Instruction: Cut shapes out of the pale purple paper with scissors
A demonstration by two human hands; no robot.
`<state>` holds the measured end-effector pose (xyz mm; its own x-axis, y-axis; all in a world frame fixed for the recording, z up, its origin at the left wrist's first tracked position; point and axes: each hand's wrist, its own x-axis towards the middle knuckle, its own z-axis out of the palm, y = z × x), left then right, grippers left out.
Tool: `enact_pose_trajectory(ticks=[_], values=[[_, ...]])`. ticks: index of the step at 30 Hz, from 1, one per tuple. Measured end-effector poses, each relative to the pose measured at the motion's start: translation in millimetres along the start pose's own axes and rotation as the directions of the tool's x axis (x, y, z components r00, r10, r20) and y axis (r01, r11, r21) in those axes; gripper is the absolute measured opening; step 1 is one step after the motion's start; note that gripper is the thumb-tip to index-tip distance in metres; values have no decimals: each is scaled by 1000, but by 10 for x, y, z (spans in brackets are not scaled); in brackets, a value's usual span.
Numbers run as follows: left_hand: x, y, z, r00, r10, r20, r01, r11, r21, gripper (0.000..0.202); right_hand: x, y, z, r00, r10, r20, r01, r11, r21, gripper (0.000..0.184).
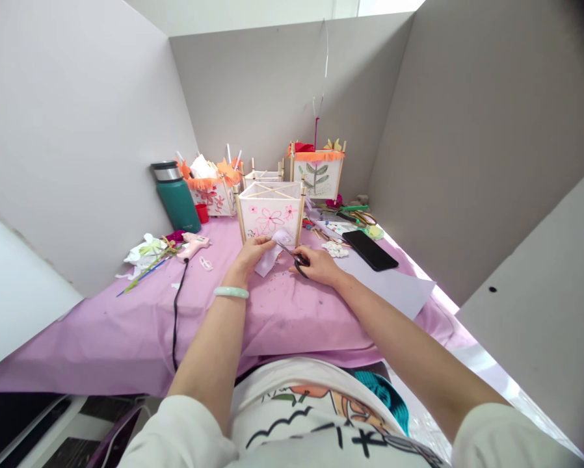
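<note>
My left hand (252, 255), with a pale green bangle on its wrist, pinches a piece of light purple paper (268, 262) over the middle of the table. In my right hand (316, 265) is a pair of scissors (299, 259) with dark handles. Their blades point left and reach the paper; whether they are closed on it is too small to tell. Right behind both hands stands a white lantern frame (271, 208) with wooden corner sticks and pink flowers drawn on its front.
A green bottle (177, 198) and a pink glue gun (193, 247) with a black cord are at left. Decorated lanterns (317, 177) stand behind. At right lie a black phone (370, 250), a light purple sheet (394, 286) and craft scraps. Grey panels enclose the pink-covered table (292, 318).
</note>
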<state>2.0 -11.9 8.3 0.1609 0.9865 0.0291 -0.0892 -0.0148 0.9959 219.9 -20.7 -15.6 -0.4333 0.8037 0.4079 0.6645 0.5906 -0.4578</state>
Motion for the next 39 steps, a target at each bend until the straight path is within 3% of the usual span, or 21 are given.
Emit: enact_pose_trajectory(ticks=[39], values=[[19,-33,-16,999,11,33,-12,1000,21,27,6,19,18,1000,-11,4,11,1000,-8,39]])
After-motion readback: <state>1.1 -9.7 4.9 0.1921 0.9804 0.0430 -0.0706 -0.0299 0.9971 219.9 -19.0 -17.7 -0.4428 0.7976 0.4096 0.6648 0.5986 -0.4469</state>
